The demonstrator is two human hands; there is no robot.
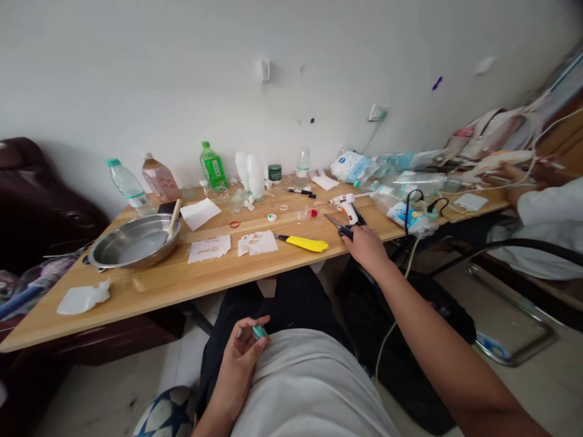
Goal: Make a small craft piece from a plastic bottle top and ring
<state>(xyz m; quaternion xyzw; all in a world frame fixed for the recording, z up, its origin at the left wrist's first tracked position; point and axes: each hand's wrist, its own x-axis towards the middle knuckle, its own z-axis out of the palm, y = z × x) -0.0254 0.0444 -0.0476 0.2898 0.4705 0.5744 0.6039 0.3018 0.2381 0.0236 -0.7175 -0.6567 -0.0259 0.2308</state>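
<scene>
My left hand [241,352] is held low in front of my shirt, its thumb and fingers pinching a small green bottle cap [260,331]. At the table's front edge, my right hand [364,246] has its fingers closed on the dark handles of scissors [337,224]; the blades point away to the left. Just behind them lies a white glue gun [350,211]. A yellow utility knife [307,244] rests left of my right hand, with its blade end near a stained piece of paper [257,243].
A metal basin [113,249] with a wooden-handled tool stands at left. Several bottles, including a green bottle [212,167], line the wall. Plastic bottles, a wipes pack [353,165] and cables lie to the right, where another person's sleeve [553,209] shows. A ball [166,413] is on the floor.
</scene>
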